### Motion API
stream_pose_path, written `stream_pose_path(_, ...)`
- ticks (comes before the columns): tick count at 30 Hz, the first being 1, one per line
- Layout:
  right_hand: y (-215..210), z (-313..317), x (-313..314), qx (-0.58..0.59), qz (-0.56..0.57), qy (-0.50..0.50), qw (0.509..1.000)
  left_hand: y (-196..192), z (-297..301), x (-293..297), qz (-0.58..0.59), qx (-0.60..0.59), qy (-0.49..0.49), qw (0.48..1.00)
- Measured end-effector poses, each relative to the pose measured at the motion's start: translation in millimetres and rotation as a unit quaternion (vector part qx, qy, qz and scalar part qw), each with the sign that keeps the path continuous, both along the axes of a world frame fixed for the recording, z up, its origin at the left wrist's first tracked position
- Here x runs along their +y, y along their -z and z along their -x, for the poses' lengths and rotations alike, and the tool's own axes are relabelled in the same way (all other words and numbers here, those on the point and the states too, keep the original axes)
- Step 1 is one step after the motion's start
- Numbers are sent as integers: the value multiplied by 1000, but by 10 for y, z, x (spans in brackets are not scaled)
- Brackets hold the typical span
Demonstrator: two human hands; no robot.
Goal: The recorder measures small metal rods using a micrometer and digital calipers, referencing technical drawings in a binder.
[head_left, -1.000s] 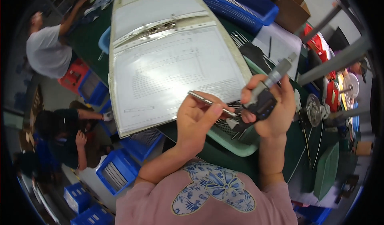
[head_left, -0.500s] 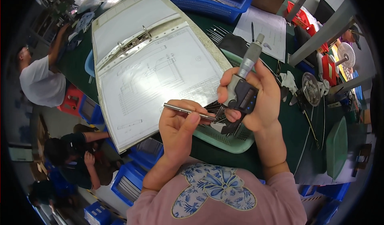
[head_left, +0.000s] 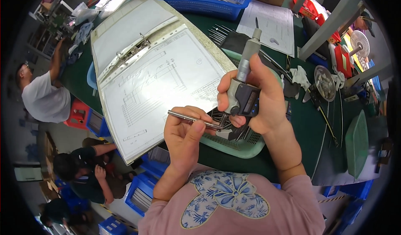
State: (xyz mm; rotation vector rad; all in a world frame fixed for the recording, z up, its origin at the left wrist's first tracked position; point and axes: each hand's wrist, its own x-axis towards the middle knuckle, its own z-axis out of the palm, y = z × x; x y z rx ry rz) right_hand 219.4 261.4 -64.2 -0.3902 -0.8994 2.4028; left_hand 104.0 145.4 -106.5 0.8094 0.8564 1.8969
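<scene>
My left hand [head_left: 184, 136] pinches a slim metal rod [head_left: 188, 118] between thumb and fingers, tilted down toward its right end. A digital micrometer [head_left: 244, 97], with a dark body and grey barrel, is gripped in my right hand [head_left: 269, 99], my thumb up along the barrel. The rod's right end lies at the micrometer's measuring jaws; whether they touch it is too small to tell. Under both hands stands a light green basket [head_left: 246, 152] holding several metal rods, partly hidden by my right hand.
An open ring binder [head_left: 138, 113] with a technical drawing lies to the left. Behind are a blue basket [head_left: 200, 3] of rods and a paper sheet [head_left: 269, 26]. A metal dish [head_left: 324, 82] stands at the right. Two people [head_left: 44, 88] [head_left: 85, 172] are at the left.
My right hand and the micrometer have moved a little left, and its barrel stands slightly lower in view. The thumb has shifted onto the barrel. The rod stays in my left hand.
</scene>
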Motion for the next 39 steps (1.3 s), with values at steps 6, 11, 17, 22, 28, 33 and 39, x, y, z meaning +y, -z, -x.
stream_pose_path(6, -35, 3, 3, 0, 22, -2, 1000, 11, 0, 19, -7, 12, -2, 1000)
stream_pose_path(11, -15, 18, 23, 5, 15, -15, 1000, 16, 7, 26, -9, 11, -4, 1000)
stream_pose_path(17, -58, 31, -6, -7, 36, 4, 999, 30, 12, 13, -9, -3, -1, 1000)
stream_pose_path(22, 2, 29, 13, 12, 27, -9, 1000, 38, 11, 20, -10, -9, -3, 1000)
stream_pose_path(28, -17, 36, 3, -21, 11, 5, 1000, 47, -3, 27, -7, -25, -2, 1000)
stream_pose_path(33, 24, 29, 12, -17, -6, -7, 1000, 51, -8, 17, -15, -24, -9, 1000)
stream_pose_path(39, 19, 28, -3, -15, -18, -11, 1000, 51, -4, 1, -1, -15, -19, 1000)
